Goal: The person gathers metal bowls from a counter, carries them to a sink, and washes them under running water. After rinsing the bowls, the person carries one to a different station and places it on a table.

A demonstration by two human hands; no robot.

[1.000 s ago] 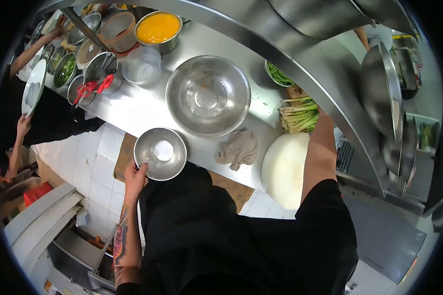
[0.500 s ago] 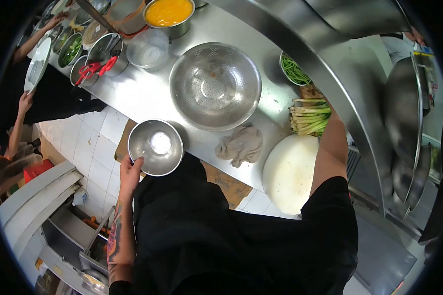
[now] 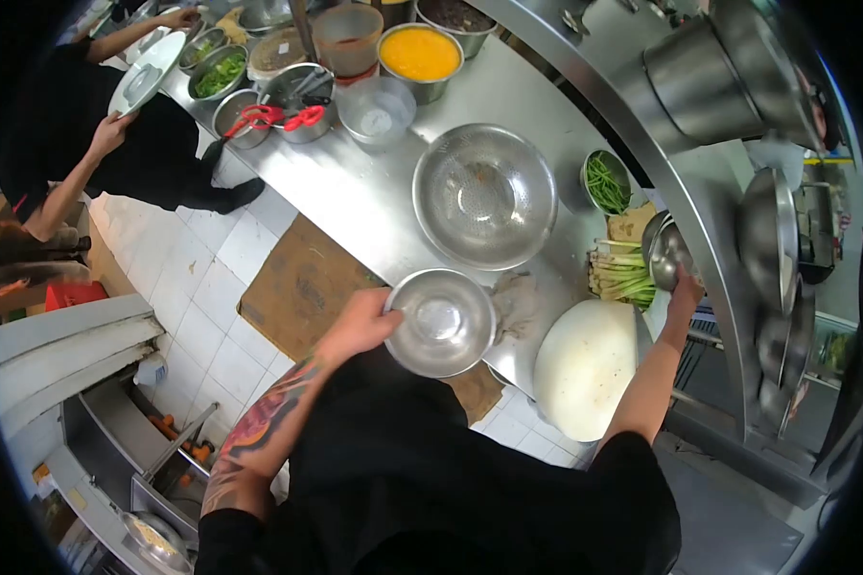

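Note:
My left hand (image 3: pixel 360 324) grips the rim of a small steel bowl (image 3: pixel 441 324), held at the front edge of the counter with its open side up. My right hand (image 3: pixel 686 286) is closed on the edge of another steel bowl (image 3: pixel 671 251), beneath the overhead shelf and beside the spring onions (image 3: pixel 619 273). That bowl is partly hidden by the shelf rail. A large steel colander (image 3: pixel 485 196) rests on the counter behind the left bowl. A crumpled grey cloth (image 3: pixel 516 305) lies just right of that bowl, partly covered by it.
A round white cutting board (image 3: pixel 587 369) sits at the counter's front right. Green beans fill a bowl (image 3: pixel 606 182) further back. Red-handled scissors (image 3: pixel 278 119), a clear plastic bowl (image 3: pixel 376 110) and a pot of orange liquid (image 3: pixel 420 53) stand left. A co-worker holds a white plate (image 3: pixel 148 73).
My left hand has carried its bowl rightward, over part of the cloth. My right hand, hidden before behind the shelf, now shows with a steel bowl. The view has shifted.

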